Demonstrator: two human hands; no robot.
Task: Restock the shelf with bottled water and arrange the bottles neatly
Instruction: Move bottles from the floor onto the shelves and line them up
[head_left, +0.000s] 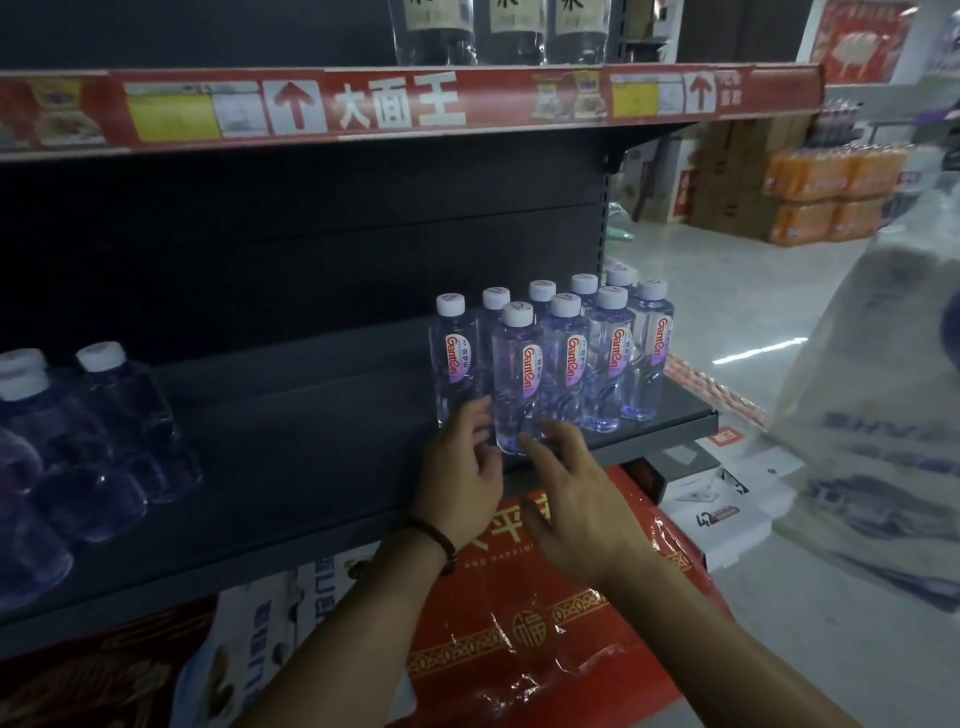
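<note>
Clear plastic water bottle is standing upright on the dark shelf between both hands. The left hand is touching its lower side with relaxed fingers, while the right hand is spreading open just beside its base. More bottles are standing beyond the fingertips.

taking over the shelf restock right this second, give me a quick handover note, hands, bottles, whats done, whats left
Left hand: open, fingers at the left of the base of the front-left bottle, gripping nothing.
Right hand: open, fingers at the right of that base.
Things: small water bottles stand upright in two rows at the right end of the shelf, four in front and about five behind. Larger bottles sit at its left end.
Done: that group is standing on the shelf.
Left: probably nudge the front-left bottle into line, then add more to its left.
</note>
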